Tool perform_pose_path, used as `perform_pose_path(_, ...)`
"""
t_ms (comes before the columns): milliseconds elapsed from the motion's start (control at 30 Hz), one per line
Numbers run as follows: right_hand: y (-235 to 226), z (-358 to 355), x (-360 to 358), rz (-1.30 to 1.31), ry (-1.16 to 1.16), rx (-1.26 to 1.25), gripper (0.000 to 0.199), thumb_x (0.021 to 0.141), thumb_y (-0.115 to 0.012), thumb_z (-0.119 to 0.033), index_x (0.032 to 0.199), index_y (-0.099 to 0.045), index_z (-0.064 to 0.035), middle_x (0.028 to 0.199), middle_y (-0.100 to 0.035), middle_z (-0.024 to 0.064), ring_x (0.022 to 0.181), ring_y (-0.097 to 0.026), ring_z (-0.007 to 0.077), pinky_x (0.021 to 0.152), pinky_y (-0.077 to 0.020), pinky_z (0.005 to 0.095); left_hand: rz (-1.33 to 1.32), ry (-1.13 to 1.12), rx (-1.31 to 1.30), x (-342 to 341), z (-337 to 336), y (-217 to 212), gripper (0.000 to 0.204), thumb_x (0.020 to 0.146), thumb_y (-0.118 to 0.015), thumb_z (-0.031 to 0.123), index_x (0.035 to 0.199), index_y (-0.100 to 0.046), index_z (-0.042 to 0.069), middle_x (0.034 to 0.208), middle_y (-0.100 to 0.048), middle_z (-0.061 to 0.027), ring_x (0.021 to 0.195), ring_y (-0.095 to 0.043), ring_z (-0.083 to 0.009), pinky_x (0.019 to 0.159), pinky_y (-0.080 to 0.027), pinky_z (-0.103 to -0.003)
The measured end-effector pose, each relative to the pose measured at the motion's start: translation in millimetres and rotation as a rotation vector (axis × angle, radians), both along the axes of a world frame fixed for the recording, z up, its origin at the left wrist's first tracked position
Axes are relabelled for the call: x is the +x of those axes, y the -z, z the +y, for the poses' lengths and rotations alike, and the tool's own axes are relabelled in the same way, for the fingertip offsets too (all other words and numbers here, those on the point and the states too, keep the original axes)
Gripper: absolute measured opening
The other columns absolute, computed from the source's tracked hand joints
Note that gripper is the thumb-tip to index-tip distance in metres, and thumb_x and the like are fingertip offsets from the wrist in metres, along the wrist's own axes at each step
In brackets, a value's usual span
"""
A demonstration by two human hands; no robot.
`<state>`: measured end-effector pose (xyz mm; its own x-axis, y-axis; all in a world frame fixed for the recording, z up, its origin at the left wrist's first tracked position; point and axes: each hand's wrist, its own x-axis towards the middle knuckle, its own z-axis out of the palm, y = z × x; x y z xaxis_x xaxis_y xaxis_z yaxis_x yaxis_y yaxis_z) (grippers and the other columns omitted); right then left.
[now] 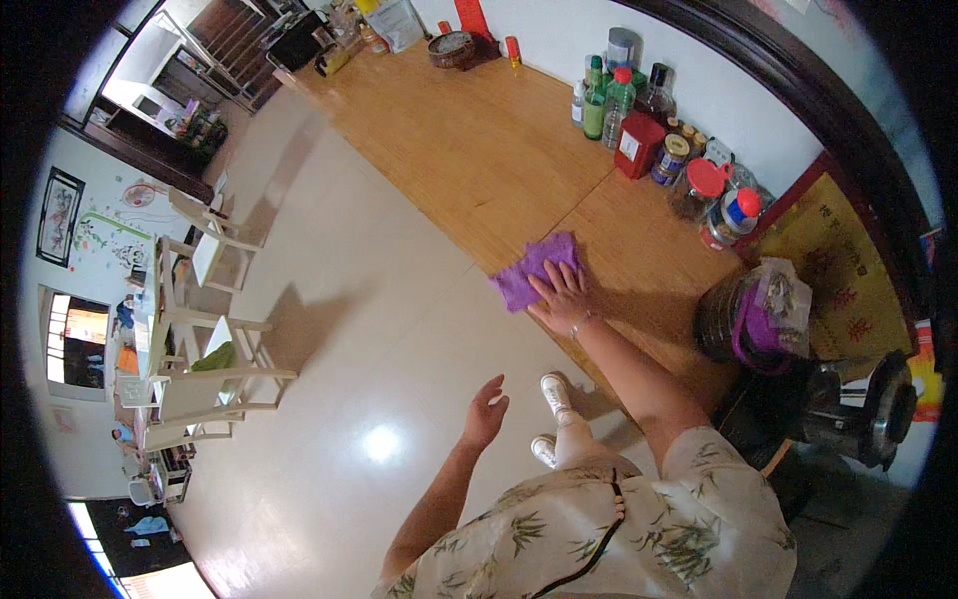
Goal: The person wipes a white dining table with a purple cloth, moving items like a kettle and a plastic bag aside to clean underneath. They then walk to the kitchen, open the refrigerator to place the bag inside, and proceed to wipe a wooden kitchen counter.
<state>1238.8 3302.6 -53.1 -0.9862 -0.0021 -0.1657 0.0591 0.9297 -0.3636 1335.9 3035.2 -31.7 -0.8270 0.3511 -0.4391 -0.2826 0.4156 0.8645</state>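
Observation:
A purple cloth [527,276] lies spread on the wooden counter [479,160], close to its front edge. My right hand [561,293] rests flat on it with the fingers apart, pressing from above. A thin bracelet circles that wrist. My left hand [485,414] hangs in the air over the floor, off the counter; its fingers are loosely bent and hold nothing.
Along the wall stand green bottles [593,105], a red container [639,145] and several lidded jars [704,188]. A large dark jar [743,314] is on the counter's near right. White chairs [215,255] stand at left. A round bowl [451,50] sits far back.

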Motion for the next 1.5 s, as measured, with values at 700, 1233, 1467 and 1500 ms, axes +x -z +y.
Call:
perform_pose_path(700,-27,-33,-169,-0.148,-0.089,0.032,0.070,0.088,-0.038,-0.061,0.147,-0.027,-0.0251,0.156,-0.008,0.0114,0.141,-0.008,0.0366,0.112,-0.0033,0.0563,0.251,0.041,-0.167,-108,-12,6,0.057,0.087,-0.061,0.012,0.139,-0.037,0.005,0.139,-0.044,-0.0158,0.127,-0.043,-0.0307,0.101,-0.040,-0.043)
perform_pose_path(1233,2,-67,-197,-0.028,0.036,0.054,0.061,0.091,-0.041,-0.053,0.146,-0.028,-0.0295,0.155,-0.008,0.0152,0.140,-0.008,0.0408,0.112,-0.0064,0.0571,0.482,0.403,-0.306,-235,-30,14,0.063,0.083,-0.060,0.011,0.140,-0.034,0.008,0.141,-0.036,-0.0214,0.131,-0.033,-0.0387,0.107,-0.031,-0.046)
perform_pose_path(1467,-2,-93,-294,-0.040,0.158,0.015,0.063,0.090,-0.042,-0.055,0.146,-0.029,-0.0263,0.154,-0.013,0.0144,0.140,-0.011,0.0389,0.112,-0.0075,0.0546,0.324,0.163,-0.238,-265,-118,35,0.056,0.083,-0.060,0.011,0.135,-0.040,0.005,0.134,-0.044,-0.0222,0.125,-0.040,-0.0387,0.104,-0.035,-0.046)
perform_pose_path(1500,-2,-91,-292,-0.008,0.146,0.024,0.064,0.090,-0.042,-0.055,0.146,-0.029,-0.0259,0.154,-0.013,0.0146,0.140,-0.011,0.0386,0.112,-0.0079,0.0544,0.250,0.102,-0.190,-271,-122,33,0.055,0.083,-0.060,0.011,0.135,-0.040,0.004,0.133,-0.044,-0.0222,0.124,-0.041,-0.0385,0.104,-0.035,-0.045)
